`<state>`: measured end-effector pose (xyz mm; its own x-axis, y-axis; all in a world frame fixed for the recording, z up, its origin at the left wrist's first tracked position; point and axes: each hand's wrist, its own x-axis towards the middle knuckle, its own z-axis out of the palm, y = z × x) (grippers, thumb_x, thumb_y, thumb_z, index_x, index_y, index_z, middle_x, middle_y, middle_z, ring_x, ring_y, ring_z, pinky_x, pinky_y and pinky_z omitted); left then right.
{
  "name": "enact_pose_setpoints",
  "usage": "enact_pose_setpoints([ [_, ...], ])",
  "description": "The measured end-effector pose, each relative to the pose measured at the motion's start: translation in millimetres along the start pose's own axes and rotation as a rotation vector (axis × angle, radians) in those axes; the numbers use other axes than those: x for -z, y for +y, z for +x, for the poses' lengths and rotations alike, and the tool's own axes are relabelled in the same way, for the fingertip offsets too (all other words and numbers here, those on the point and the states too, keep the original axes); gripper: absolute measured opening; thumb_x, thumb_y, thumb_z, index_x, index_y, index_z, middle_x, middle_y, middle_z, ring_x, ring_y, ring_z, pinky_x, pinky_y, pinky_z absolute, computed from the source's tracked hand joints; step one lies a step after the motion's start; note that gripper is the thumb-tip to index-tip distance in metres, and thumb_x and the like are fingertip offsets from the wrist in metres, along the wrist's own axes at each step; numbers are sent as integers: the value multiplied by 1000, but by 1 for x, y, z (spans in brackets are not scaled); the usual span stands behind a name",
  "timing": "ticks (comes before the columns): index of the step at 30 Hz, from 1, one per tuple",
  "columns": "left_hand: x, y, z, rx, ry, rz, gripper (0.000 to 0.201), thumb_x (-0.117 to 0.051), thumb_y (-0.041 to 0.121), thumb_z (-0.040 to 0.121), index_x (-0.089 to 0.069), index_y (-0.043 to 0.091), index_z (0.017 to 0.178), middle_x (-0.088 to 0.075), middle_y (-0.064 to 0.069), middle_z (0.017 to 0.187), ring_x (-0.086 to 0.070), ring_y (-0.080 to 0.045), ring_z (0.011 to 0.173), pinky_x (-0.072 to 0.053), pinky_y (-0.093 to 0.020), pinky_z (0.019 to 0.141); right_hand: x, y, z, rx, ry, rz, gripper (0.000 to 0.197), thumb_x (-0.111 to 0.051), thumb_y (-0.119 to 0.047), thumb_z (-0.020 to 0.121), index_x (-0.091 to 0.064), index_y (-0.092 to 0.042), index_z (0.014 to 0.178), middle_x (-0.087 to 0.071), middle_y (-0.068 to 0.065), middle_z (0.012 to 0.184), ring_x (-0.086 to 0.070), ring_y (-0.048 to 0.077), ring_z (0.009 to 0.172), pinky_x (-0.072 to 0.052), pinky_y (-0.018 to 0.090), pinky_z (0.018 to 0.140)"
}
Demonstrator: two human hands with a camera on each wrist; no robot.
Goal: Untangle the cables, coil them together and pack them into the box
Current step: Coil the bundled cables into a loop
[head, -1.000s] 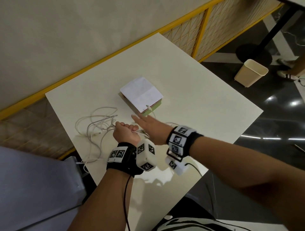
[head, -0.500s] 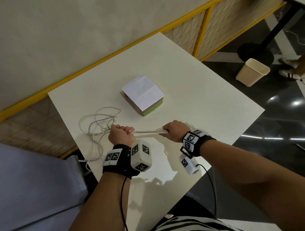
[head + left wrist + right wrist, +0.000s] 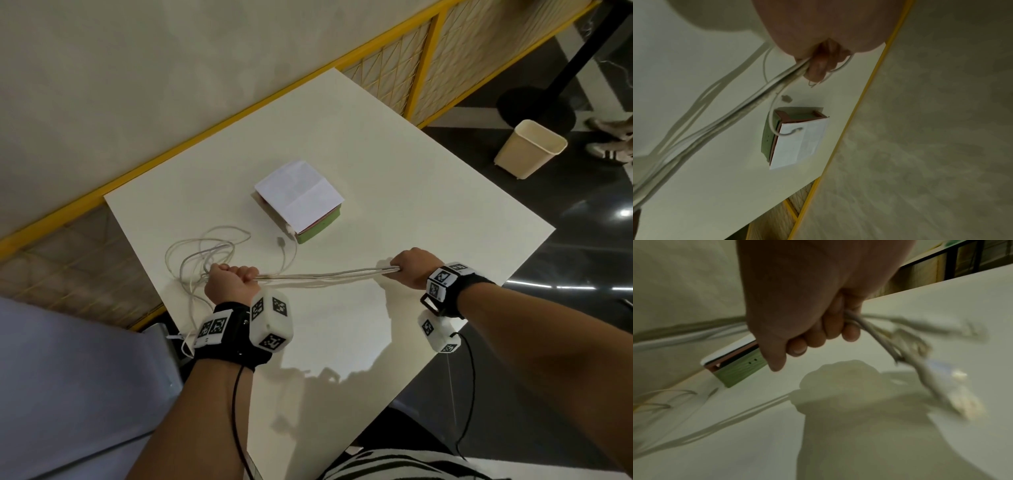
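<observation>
A bundle of white cables (image 3: pixel 325 274) is stretched nearly straight between my two fists, just above the white table (image 3: pixel 394 192). My left hand (image 3: pixel 230 281) grips the bundle at its left end; loose loops (image 3: pixel 202 253) lie on the table behind it. My right hand (image 3: pixel 412 269) grips the other end, and blurred plug ends (image 3: pixel 953 395) stick out past its fingers (image 3: pixel 835 331). The green box (image 3: pixel 317 228), with a white folded sheet (image 3: pixel 298 195) on top, sits beyond the cables. One cable end (image 3: pixel 281 241) lies beside the box, and a strand (image 3: pixel 774 128) hooks over its rim.
Some cable strands hang over the table's left front edge (image 3: pixel 186 339). A yellow-framed mesh railing (image 3: pixel 421 65) borders the far side. A cream waste bin (image 3: pixel 529 149) and another person's shoes (image 3: pixel 609 150) are on the dark floor to the right.
My right hand closed on the cables beside my left and drew away to the right, pulling the bundle out straight. One cable end slid off the box top to the table.
</observation>
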<state>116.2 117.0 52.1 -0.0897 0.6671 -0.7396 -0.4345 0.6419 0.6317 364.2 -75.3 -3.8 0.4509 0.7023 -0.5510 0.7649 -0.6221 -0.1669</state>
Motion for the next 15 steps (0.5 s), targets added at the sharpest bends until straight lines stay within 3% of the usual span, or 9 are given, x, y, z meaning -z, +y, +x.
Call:
enact_pose_setpoints([
  [4,5,-4,2,6,-2,28,30,-21,-2,81,-25,18,59,-19,2,38,-17,-15,32,-21,-11,40,2,9,-5,3,-31,-146,42,-42,-54,91,-57,-19,72,-49,-2,64,-54,25,71,-38,29,63],
  [9,5,-5,1,-42,-39,135,32,-17,-6,82,-26,18,62,-21,4,32,-19,-14,28,-22,-9,38,-5,0,-14,126,-86,-541,56,-27,-54,96,-66,-14,94,-68,5,94,-64,26,85,-42,30,66],
  [15,10,-14,2,7,27,118,28,-24,-2,82,-26,16,60,-19,0,45,-17,-16,36,-20,-14,40,-15,0,-15,139,-120,-560,49,-30,-48,97,-65,-14,101,-68,5,103,-65,26,95,-45,31,73],
])
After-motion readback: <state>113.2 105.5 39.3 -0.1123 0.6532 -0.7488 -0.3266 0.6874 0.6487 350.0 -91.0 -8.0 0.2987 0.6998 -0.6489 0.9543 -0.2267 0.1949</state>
